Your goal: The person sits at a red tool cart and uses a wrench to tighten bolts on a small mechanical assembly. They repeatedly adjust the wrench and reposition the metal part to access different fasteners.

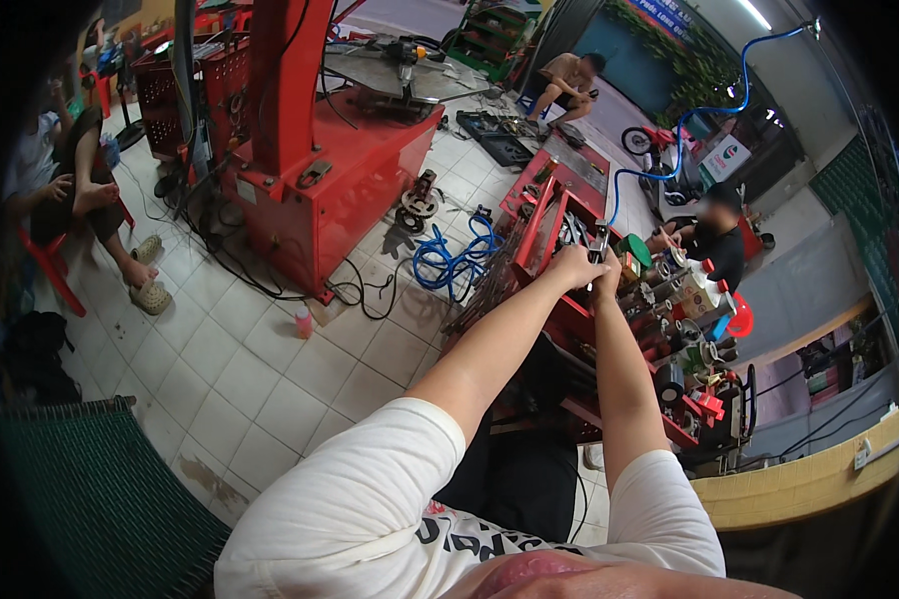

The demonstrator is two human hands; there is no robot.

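Observation:
Both arms stretch forward, and my hands meet over a red tool cart (539, 232). Closed fingers of my left hand (572, 268) and right hand (606, 274) come together around a small dark and silver air tool (601, 238). A blue air hose (681, 135) runs down from the upper right to the top of this tool. Its exact kind is too small to tell, and the fingers hide its lower part. Metal hand tools (569, 228) lie in the cart just beyond my hands. A green-lidded can (633, 248) stands close to my right hand.
White bottles (704, 285) and metal parts crowd the right side. Left stands a large red machine (320, 190), with a coiled blue hose (454, 255) and a pink bottle (303, 321) on the tiles. People sit at left, at the back and beyond the bottles. A green hammock (100, 489) hangs lower left.

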